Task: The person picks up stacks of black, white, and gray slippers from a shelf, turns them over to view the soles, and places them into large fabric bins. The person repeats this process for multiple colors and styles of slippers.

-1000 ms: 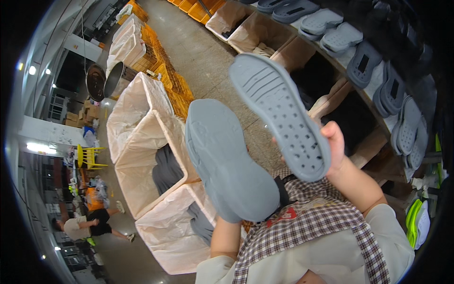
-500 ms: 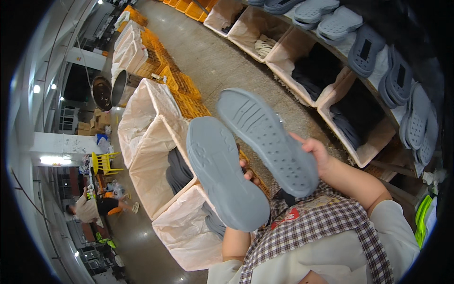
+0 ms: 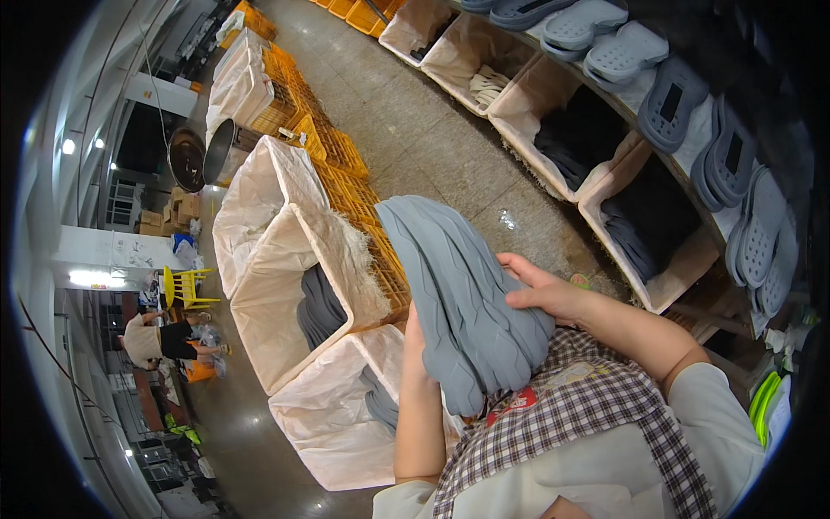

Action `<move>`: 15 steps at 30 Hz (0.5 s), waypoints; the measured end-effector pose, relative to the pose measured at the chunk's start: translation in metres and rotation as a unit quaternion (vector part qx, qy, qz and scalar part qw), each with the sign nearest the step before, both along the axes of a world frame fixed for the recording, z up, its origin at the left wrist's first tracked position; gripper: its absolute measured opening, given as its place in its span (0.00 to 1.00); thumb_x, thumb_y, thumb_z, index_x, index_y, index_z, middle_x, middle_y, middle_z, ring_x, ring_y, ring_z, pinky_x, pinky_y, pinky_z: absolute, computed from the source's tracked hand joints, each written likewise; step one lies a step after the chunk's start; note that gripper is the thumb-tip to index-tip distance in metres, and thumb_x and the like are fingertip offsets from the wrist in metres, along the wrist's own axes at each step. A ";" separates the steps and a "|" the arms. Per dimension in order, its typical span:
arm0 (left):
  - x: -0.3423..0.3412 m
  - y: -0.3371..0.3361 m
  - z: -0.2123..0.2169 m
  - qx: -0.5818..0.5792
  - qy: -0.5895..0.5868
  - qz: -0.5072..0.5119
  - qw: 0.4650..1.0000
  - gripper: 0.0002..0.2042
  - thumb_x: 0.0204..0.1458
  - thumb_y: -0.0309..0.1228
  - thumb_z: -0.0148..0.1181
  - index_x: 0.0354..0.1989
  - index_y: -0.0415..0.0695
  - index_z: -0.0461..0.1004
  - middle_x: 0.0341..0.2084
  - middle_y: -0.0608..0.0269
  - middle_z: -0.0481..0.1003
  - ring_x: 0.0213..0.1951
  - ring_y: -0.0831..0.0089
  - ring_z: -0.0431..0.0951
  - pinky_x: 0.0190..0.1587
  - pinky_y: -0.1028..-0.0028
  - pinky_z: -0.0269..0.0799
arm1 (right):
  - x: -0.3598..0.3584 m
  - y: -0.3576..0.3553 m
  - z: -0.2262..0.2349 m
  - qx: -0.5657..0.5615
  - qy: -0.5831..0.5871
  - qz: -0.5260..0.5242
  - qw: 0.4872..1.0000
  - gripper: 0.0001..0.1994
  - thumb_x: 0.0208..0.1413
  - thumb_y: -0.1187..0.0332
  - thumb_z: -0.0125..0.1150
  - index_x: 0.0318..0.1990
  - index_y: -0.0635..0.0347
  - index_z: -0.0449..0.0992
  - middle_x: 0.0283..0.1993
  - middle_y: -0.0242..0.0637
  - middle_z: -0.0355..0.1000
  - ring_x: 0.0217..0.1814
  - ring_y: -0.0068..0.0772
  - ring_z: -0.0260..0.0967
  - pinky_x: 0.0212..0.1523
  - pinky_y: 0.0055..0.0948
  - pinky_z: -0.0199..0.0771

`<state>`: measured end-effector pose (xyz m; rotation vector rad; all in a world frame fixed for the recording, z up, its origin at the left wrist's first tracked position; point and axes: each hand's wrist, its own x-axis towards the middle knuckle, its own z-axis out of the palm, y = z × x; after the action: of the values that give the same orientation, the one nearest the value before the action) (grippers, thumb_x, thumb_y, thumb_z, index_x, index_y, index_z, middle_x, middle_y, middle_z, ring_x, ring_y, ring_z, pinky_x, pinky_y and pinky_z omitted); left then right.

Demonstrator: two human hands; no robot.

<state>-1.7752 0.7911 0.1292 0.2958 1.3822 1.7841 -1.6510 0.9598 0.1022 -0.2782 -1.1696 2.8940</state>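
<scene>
Both hands, left (image 3: 413, 346) and right (image 3: 545, 294), clasp two grey soles (image 3: 458, 294) pressed together.

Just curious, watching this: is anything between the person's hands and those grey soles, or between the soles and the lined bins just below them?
Nothing visible. The right hand and left hand already press the grey soles together, and the lined bins below are open-topped.

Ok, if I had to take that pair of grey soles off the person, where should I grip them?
Probably at the free upper end of the soles, coming from above-left. They are stacked flat together and stand tilted; the right hand covers the right edge and the left hand backs the lower part.
</scene>
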 end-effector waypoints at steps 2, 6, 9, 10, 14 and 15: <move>0.001 -0.001 0.003 0.026 -0.091 0.009 0.995 0.23 0.62 0.37 0.44 0.62 0.37 0.57 0.55 0.51 0.67 0.53 0.63 0.71 0.53 0.65 0.71 | -0.001 0.001 0.002 0.053 -0.025 0.005 0.998 0.43 0.49 0.60 0.68 0.66 0.63 0.47 0.66 0.46 0.53 0.69 0.35 0.49 0.67 0.34 0.49; 0.004 -0.007 0.010 0.025 -0.193 0.042 0.980 0.23 0.61 0.37 0.45 0.60 0.33 0.59 0.54 0.51 0.68 0.52 0.63 0.73 0.52 0.65 0.72 | -0.001 0.005 0.010 0.099 -0.021 0.038 0.994 0.45 0.46 0.63 0.71 0.66 0.66 0.46 0.66 0.48 0.52 0.70 0.35 0.48 0.68 0.33 0.47; 0.006 -0.011 0.013 0.061 -0.213 0.032 0.975 0.23 0.61 0.35 0.47 0.60 0.34 0.59 0.53 0.51 0.69 0.51 0.63 0.73 0.53 0.66 0.72 | -0.004 0.008 0.017 0.152 -0.031 0.051 0.987 0.49 0.45 0.63 0.72 0.67 0.68 0.42 0.68 0.50 0.49 0.71 0.38 0.46 0.68 0.34 0.46; 0.006 -0.012 0.014 0.050 -0.224 0.042 0.972 0.23 0.60 0.35 0.47 0.60 0.34 0.59 0.53 0.51 0.69 0.51 0.63 0.73 0.53 0.66 0.72 | -0.005 0.008 0.019 0.161 -0.020 0.044 0.986 0.50 0.45 0.63 0.72 0.68 0.69 0.40 0.68 0.51 0.48 0.71 0.39 0.45 0.69 0.34 0.45; 0.007 -0.018 0.016 0.065 -0.235 0.048 0.969 0.23 0.60 0.35 0.47 0.61 0.34 0.59 0.53 0.51 0.69 0.51 0.63 0.73 0.53 0.66 0.72 | -0.010 0.006 0.028 0.187 -0.010 0.036 0.982 0.56 0.42 0.61 0.74 0.69 0.70 0.35 0.70 0.53 0.45 0.73 0.43 0.41 0.70 0.36 0.43; 0.007 -0.020 0.016 0.069 -0.236 0.048 0.968 0.23 0.60 0.35 0.47 0.61 0.34 0.59 0.53 0.51 0.69 0.51 0.63 0.73 0.53 0.66 0.72 | -0.011 0.005 0.031 0.203 -0.015 0.039 0.978 0.56 0.42 0.60 0.74 0.69 0.70 0.35 0.70 0.54 0.45 0.73 0.43 0.41 0.70 0.36 0.44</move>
<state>-1.7686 0.7714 0.1447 -0.1259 0.9490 1.8790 -1.6615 0.9649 0.1331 -0.2727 -1.7692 2.6304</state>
